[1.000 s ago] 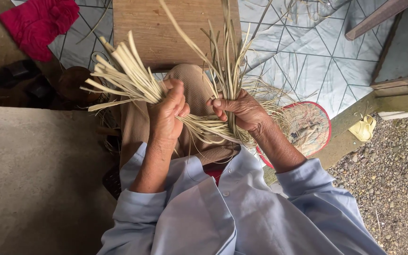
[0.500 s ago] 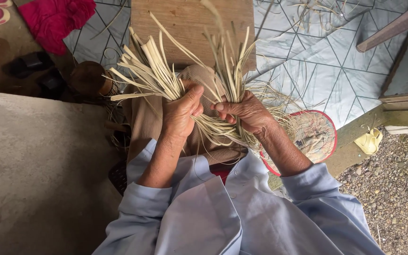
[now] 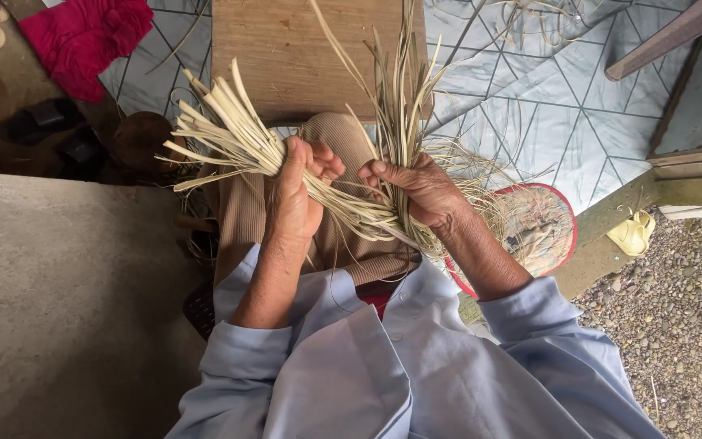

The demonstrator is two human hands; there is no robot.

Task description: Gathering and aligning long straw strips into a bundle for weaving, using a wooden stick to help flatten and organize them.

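My left hand (image 3: 296, 191) is closed round a thick bundle of pale dried leaf strips (image 3: 219, 134) whose loose ends fan out to the upper left. My right hand (image 3: 418, 189) pinches a thinner tuft of strips (image 3: 400, 97) that stands upright from the same bundle. Both hands are over my lap, which is covered in brown ribbed cloth (image 3: 343, 138). The strips run between the two hands and cross under my fingers.
A wooden board (image 3: 286, 49) lies ahead on a grey patterned mat (image 3: 530, 106). A round red-rimmed woven tray (image 3: 542, 232) lies at right with loose strips on it. Red cloth (image 3: 83, 36) and sandals at upper left, concrete slab (image 3: 58, 309) left, gravel (image 3: 676, 317) right.
Both hands have stayed on the bundle and shifted slightly along it; the fanned ends at left have swung a little. The camera has tilted, so the scene sits lower in view.
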